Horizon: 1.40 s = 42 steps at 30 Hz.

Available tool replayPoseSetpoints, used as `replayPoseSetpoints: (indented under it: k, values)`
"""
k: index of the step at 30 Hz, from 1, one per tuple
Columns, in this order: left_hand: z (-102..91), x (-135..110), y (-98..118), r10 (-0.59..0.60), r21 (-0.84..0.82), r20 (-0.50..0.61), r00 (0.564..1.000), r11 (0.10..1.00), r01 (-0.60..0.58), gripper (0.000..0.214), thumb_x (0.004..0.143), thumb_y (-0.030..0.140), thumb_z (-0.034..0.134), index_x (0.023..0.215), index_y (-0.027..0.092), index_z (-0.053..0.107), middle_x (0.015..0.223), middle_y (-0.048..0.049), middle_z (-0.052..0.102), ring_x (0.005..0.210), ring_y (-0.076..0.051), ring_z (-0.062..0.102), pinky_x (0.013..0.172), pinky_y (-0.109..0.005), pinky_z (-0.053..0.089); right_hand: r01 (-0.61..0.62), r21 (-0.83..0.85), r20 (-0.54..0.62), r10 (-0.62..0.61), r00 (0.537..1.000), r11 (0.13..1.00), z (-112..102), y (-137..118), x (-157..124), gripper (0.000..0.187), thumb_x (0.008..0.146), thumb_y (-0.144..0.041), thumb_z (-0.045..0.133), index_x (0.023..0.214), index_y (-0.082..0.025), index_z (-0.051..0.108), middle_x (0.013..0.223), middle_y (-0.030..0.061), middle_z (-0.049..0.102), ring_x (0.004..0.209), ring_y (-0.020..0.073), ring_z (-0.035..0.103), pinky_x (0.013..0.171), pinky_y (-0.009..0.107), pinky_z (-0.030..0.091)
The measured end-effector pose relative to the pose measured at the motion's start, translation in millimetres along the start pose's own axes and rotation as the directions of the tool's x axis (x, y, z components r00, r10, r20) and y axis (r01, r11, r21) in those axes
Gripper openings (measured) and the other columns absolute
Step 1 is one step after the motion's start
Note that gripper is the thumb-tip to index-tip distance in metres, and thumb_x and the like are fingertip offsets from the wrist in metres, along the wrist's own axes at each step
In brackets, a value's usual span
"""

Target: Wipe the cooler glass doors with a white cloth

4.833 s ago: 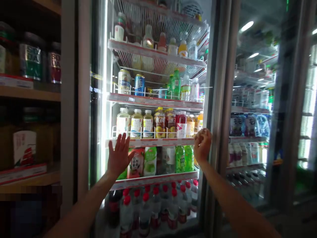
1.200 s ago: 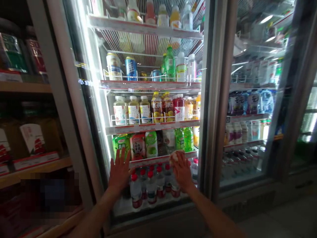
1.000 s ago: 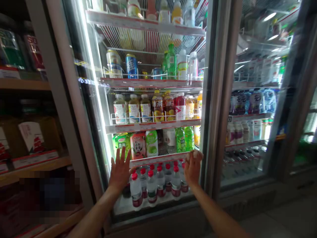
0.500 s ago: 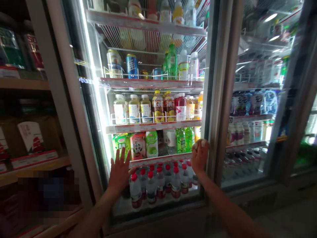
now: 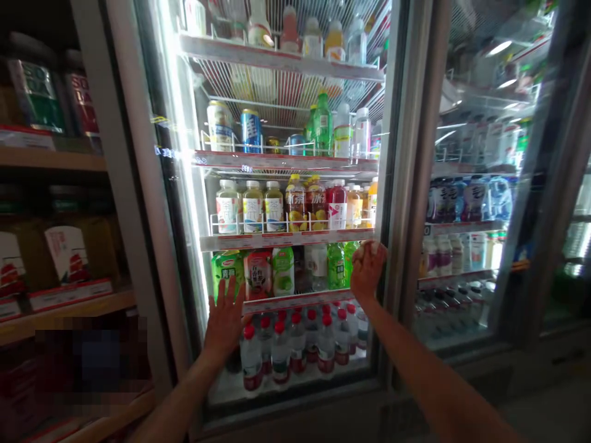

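Note:
My left hand [image 5: 223, 320] lies with its fingers spread against the glass door [image 5: 295, 381] of a lit drinks fridge, low on the left, in front of the green carton-like drink [image 5: 226, 267]. Near the door's right edge, my right hand [image 5: 368, 274] is closed on a crumpled pale cloth [image 5: 375, 247] pressed to the glass. Behind the pane, bottles with red caps [image 5: 279, 351] stand at the bottom. Juice and tea bottles [image 5: 295, 203] fill the shelf above the hands.
A metal door frame [image 5: 410, 184] borders the glass on the right, and a second glass-fronted fridge [image 5: 466, 246] stands beyond it. On the left is a wooden shelf [image 5: 64, 307] with large bottles and red price strips. Cans [image 5: 250, 130] sit on a higher fridge shelf.
My right hand with the cloth has shifted slightly up and left on the glass. My left hand stays spread in about the same place; the view has moved slightly.

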<state>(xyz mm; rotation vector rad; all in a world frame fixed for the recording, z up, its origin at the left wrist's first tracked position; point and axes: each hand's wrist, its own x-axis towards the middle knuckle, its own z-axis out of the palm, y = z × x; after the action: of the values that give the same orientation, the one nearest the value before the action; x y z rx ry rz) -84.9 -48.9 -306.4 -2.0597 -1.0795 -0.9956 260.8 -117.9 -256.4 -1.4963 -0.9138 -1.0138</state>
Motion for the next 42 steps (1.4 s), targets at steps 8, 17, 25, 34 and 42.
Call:
replayPoseSetpoints:
  k: [8, 17, 25, 34, 42]
  values:
    - [-8.8, 0.2, -11.0, 0.032, 0.026, 0.017, 0.999, 0.999, -0.032, 0.05, 0.086, 0.025, 0.044, 0.135, 0.018, 0.041, 0.148, -0.0134, 0.028, 0.14, -0.031, 0.014, 0.107, -0.055, 0.025, 0.608, 0.245, 0.361, -0.653, 0.665, 0.755, -11.3, -67.4, -56.0, 0.057, 0.083, -0.018, 0.042, 0.139, -0.025, 0.036, 0.147, 0.0033, 0.034, 0.14, 0.0226, 0.014, 0.112, 0.046, 0.02]
    - [-21.9, 12.5, -40.6, -0.216, -0.023, 0.031, 0.976, 0.976, 0.217, 0.052, 0.089, 0.026, 0.034, 0.139, 0.011, 0.033, 0.151, -0.0177, 0.018, 0.139, -0.035, 0.012, 0.103, -0.056, 0.031, 0.188, 0.063, 0.028, -0.19, 0.981, 0.98, 0.5, -57.7, -1.9, 0.054, 0.086, -0.023, 0.039, 0.14, -0.019, 0.035, 0.148, 0.0133, 0.026, 0.138, 0.0305, 0.017, 0.105, 0.055, 0.027]
    - [-16.8, 8.1, -46.3, -0.151, -0.037, 0.006, 0.988, 0.988, 0.151, 0.056, 0.088, 0.025, 0.038, 0.142, 0.014, 0.027, 0.153, -0.0148, 0.011, 0.14, -0.032, 0.01, 0.104, -0.049, 0.034, 0.529, 0.117, 0.279, -0.539, 0.795, 0.84, -9.9, -57.2, -17.4, 0.052, 0.085, -0.021, 0.041, 0.137, -0.025, 0.04, 0.146, 0.0064, 0.035, 0.139, 0.0259, 0.019, 0.11, 0.05, 0.02]
    - [-24.8, 13.9, -29.8, -0.23, 0.035, 0.068, 0.971, 0.973, 0.228, 0.056, 0.086, 0.02, 0.038, 0.14, 0.01, 0.029, 0.151, -0.0183, 0.013, 0.139, -0.035, 0.01, 0.1, -0.051, 0.037, 0.427, 0.119, 0.259, -0.443, 0.858, 0.897, -3.4, -101.1, -30.5, 0.054, 0.084, -0.023, 0.043, 0.138, -0.019, 0.038, 0.15, 0.0099, 0.025, 0.14, 0.0301, 0.012, 0.108, 0.051, 0.024]
    - [-43.8, -4.7, -50.0, -0.17, 0.157, 0.175, 0.97, 0.977, 0.143, 0.057, 0.081, 0.011, 0.039, 0.138, 0.016, 0.036, 0.149, -0.0138, 0.026, 0.136, -0.029, 0.027, 0.106, -0.056, 0.028, 0.654, 0.357, 0.391, -0.743, 0.544, 0.667, -1.2, -150.8, -59.4, 0.06, 0.081, -0.023, 0.046, 0.14, -0.022, 0.034, 0.149, 0.0042, 0.029, 0.14, 0.0239, 0.015, 0.113, 0.049, 0.01]
